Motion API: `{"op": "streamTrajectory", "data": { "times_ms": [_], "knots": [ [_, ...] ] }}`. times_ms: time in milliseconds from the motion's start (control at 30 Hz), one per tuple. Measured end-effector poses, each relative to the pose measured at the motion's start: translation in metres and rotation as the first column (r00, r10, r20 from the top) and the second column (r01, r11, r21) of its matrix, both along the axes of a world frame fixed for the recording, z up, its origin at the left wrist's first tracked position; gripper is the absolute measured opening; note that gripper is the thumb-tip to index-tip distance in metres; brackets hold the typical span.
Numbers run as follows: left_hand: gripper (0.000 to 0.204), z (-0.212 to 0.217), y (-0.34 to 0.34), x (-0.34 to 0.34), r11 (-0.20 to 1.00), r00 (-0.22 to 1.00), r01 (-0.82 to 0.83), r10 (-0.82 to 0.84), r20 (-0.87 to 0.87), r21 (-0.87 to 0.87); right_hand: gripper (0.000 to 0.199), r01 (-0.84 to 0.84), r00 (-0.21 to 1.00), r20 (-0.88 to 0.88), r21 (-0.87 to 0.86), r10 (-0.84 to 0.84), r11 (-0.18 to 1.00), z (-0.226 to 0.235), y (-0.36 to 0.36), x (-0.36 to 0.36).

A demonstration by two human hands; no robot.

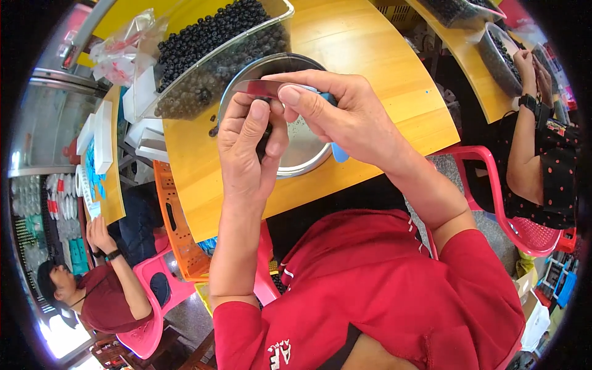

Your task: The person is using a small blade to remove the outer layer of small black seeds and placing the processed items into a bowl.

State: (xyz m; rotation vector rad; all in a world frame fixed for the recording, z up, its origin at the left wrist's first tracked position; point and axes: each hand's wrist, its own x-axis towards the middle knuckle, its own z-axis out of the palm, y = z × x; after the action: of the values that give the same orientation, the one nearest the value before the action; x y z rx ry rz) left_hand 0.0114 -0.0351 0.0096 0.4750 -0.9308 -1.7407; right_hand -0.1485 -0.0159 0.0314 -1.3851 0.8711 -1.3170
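Note:
Over a round metal pan (308, 165), both of my hands are raised close together. My right hand (336, 108) grips a knife (256, 88) with a blue handle; its blade, reflecting red, points left across the fingertips of my other hand. My left hand (251, 139) is closed with its thumb up, and small black pieces (264, 142) show in its curled fingers. Whatever sits right at the blade is mostly hidden by the fingers. Behind the hands, a clear plastic bin (222, 55) holds a heap of small round black parts (213, 37).
A few loose black parts (213, 131) lie on the wooden table (382, 55) beside the pan. Something blue (339, 153) lies at its right edge. An orange crate (179, 228) stands left. Co-workers sit left and right on pink chairs (148, 333), the right one by a grey basin (498, 58).

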Motion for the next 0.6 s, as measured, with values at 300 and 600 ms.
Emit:
{"op": "streamTrajectory", "data": {
  "times_ms": [300,600],
  "knots": [
    [0.016,-0.001,0.001,-0.002,0.999,0.999,-0.033,0.032,-0.029,-0.022,0.03,-0.039,0.998,0.05,0.036,0.037,0.999,0.001,-0.002,-0.002],
    [0.023,0.004,0.003,0.014,0.994,0.979,0.092,-0.079,-0.189,0.059,0.027,-0.091,0.976,0.21,0.159,0.057,0.983,-0.004,0.001,0.003]
  ]
}}
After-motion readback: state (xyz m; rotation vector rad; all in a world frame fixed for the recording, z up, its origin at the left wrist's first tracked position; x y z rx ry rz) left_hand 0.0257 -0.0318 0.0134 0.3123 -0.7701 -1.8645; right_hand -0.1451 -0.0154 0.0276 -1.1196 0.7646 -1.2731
